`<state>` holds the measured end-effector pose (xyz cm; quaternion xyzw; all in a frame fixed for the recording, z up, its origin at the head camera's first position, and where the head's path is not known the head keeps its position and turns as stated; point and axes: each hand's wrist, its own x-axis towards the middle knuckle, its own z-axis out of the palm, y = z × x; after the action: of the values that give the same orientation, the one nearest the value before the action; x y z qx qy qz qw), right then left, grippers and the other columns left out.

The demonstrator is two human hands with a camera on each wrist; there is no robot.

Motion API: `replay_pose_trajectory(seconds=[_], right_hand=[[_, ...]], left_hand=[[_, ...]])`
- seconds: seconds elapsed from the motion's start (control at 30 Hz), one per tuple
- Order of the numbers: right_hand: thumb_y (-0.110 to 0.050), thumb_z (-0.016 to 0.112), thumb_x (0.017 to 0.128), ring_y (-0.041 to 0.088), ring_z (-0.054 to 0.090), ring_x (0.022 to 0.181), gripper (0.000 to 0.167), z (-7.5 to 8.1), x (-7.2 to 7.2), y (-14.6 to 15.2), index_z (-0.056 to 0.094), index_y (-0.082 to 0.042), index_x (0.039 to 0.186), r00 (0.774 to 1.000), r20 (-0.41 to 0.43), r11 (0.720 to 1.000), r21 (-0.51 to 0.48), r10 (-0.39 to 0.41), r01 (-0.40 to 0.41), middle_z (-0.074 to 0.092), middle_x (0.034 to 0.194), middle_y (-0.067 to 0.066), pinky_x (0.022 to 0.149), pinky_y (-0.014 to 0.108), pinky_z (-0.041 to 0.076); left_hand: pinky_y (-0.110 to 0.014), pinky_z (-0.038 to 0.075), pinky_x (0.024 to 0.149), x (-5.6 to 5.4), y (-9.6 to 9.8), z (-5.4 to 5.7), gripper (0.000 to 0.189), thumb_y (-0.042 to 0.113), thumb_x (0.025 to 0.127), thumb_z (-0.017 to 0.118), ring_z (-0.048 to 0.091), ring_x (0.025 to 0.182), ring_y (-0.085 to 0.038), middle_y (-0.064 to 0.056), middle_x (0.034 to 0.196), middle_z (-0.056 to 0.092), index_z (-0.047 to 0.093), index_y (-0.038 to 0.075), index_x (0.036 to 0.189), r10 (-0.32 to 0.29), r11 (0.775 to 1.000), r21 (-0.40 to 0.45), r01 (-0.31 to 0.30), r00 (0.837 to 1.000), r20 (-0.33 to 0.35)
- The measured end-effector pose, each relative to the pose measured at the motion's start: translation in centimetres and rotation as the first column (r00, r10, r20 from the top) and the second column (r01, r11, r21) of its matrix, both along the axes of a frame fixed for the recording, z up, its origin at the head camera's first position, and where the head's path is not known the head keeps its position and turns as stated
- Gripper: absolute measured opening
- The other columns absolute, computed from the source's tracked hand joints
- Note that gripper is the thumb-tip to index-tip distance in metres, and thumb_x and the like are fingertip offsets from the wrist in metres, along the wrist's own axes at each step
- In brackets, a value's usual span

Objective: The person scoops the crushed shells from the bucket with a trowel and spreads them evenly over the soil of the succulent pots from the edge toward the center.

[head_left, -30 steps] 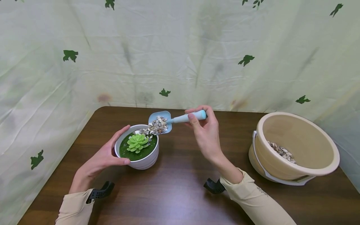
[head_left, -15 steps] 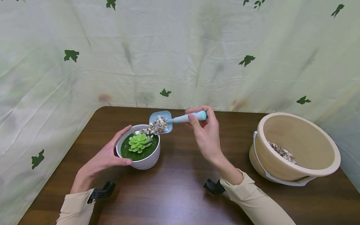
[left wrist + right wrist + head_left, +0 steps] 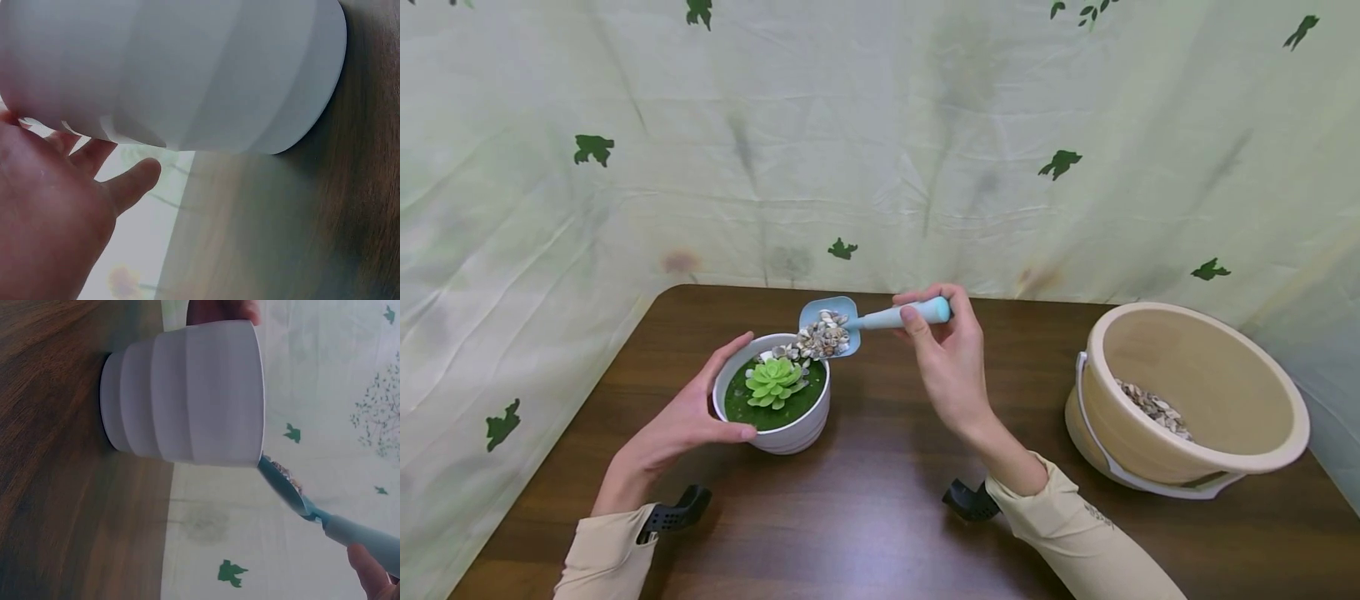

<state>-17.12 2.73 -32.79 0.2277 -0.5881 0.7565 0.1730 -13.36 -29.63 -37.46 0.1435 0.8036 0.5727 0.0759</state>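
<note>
A white ribbed plant pot stands on the table, with a green succulent on a mossy green surface inside. My left hand grips the pot from the left, thumb at the near side and fingers along the far side of the rim. Between thumb and fingers, my right hand holds the handle of a light blue trowel. Mottled shell-like pebbles fill its blade, and some lie in the pot behind the succulent. In the right wrist view, the tip of the trowel is right at the pot's rim.
At the right of the brown table stands a beige bucket with more pebbles at its bottom. Its white handle hangs down in front. A pale curtain with green leaf shapes rises behind the table's far edge.
The head view has shifted slightly, so the pot and left hand appear a little further right. The trowel stays at the rim with its pebbles, and both holds are unchanged.
</note>
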Motion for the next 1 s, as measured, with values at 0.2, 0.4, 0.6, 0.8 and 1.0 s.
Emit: replay_pose_trajectory(seconds=[0.2, 0.4, 0.6, 0.8, 1.0], right_hand=[[-0.001, 0.061, 0.095, 0.034, 0.064, 0.095, 0.021, -0.13, 0.04, -0.01, 0.047, 0.007, 0.108, 1.000, -0.008, 1.000, 0.003, -0.011, 0.011, 0.062, 0.110, 0.022, 0.083, 0.043, 0.054], [0.000, 0.061, 0.095, 0.034, 0.063, 0.096, 0.021, -0.12, 0.06, 0.00, 0.046, 0.008, 0.108, 1.000, -0.019, 1.000, 0.003, -0.019, 0.019, 0.063, 0.110, 0.022, 0.083, 0.043, 0.054], [0.000, 0.061, 0.095, 0.035, 0.063, 0.095, 0.020, -0.07, 0.08, 0.03, 0.047, 0.007, 0.108, 1.000, -0.023, 1.000, 0.012, -0.021, 0.021, 0.063, 0.110, 0.021, 0.083, 0.044, 0.054], [0.003, 0.060, 0.095, 0.037, 0.062, 0.097, 0.021, -0.05, 0.09, 0.01, 0.047, 0.009, 0.109, 0.999, -0.027, 1.000, -0.001, -0.017, 0.017, 0.063, 0.111, 0.022, 0.083, 0.044, 0.053], [0.001, 0.060, 0.095, 0.035, 0.063, 0.096, 0.021, -0.14, 0.04, 0.13, 0.046, 0.009, 0.109, 0.999, -0.029, 1.000, -0.002, -0.024, 0.024, 0.063, 0.110, 0.023, 0.083, 0.043, 0.054]], left_hand=[[-0.017, 0.035, 0.094, 0.04, 0.41, 0.02, 0.107, 0.008, 0.070, 0.087, 0.037, 0.126, -0.026, -0.006, 0.148, 0.029, 0.025, 0.029, 0.155, 0.030, 0.995, -0.095, -0.037, 0.997, -0.077], [-0.016, 0.034, 0.093, 0.11, 0.44, 0.05, 0.107, 0.009, 0.072, 0.086, 0.034, 0.128, -0.027, -0.007, 0.150, 0.027, 0.022, 0.026, 0.156, 0.022, 0.995, -0.093, -0.028, 0.998, -0.062], [-0.020, 0.039, 0.093, 0.16, 0.14, 0.00, 0.103, 0.002, 0.076, 0.079, 0.039, 0.127, -0.024, -0.009, 0.152, 0.026, 0.019, 0.023, 0.157, -0.015, 1.000, 0.023, 0.015, 1.000, 0.010], [-0.021, 0.042, 0.092, 0.02, 0.17, -0.15, 0.103, 0.001, 0.075, 0.080, 0.044, 0.123, -0.023, -0.011, 0.149, 0.029, 0.022, 0.023, 0.157, -0.007, 0.999, 0.044, 0.006, 1.000, 0.012], [-0.018, 0.035, 0.094, -0.14, 0.17, -0.17, 0.106, 0.002, 0.071, 0.083, 0.038, 0.127, -0.022, -0.008, 0.150, 0.030, 0.025, 0.030, 0.155, 0.014, 1.000, -0.006, -0.014, 0.999, -0.035]])
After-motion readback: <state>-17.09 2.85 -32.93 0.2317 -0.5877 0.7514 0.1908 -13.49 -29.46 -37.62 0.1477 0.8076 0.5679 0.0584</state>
